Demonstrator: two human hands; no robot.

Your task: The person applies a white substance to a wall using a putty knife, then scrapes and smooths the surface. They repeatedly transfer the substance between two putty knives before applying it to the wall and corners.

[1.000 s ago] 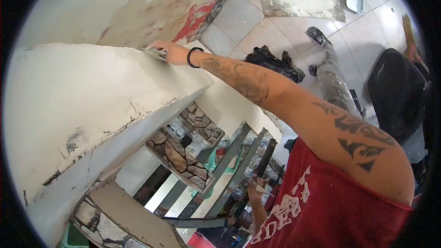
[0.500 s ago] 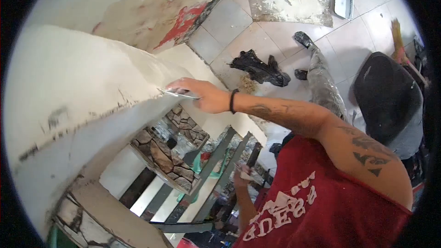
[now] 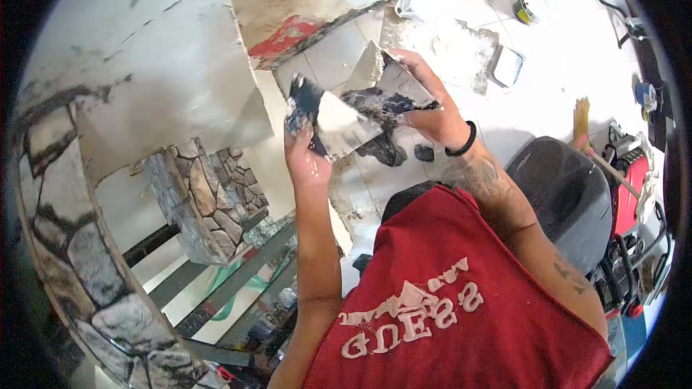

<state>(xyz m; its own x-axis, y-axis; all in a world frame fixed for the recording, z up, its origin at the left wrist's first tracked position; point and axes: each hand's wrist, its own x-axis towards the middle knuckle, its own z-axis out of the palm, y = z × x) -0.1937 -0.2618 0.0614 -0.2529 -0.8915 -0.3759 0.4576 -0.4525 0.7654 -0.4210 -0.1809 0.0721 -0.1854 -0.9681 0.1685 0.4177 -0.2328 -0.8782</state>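
In the head view, both hands were raised over the tiled floor (image 3: 371, 191), each with a flat metal blade. The left hand (image 3: 308, 155) pinched the left blade (image 3: 347, 128) by its dark, smeared end, thumb in front; the fingers behind it could not be made out. The right hand (image 3: 436, 104) gripped the right blade (image 3: 409, 85) between thumb and fingers, a black band (image 3: 465, 138) around its wrist. The blades sloped toward one another, overlapping in view, though whether they touched could not be told. They stood in front of black plastic (image 3: 384, 150) on the floor, hiding part of it. A pale wall (image 3: 173, 50) rose close on the left, its straight edge near the left blade, and beyond it a stained wall (image 3: 285, 0) carried a red patch (image 3: 285, 37). Below the pale wall, a stone-faced block (image 3: 209, 209) and dark slats (image 3: 231, 292) filled the space beside the left forearm, with a stone-clad border (image 3: 108, 277) farther left. Past the right hand lay white powder (image 3: 458, 47) on a board, a white tray (image 3: 509, 66) just beside it and a bucket (image 3: 523, 9) farther off. A black chair-like thing (image 3: 559, 191) crowded the right arm, a broom (image 3: 582, 119) standing behind it. The red shirt (image 3: 447, 274) blocked the floor nearest the person.
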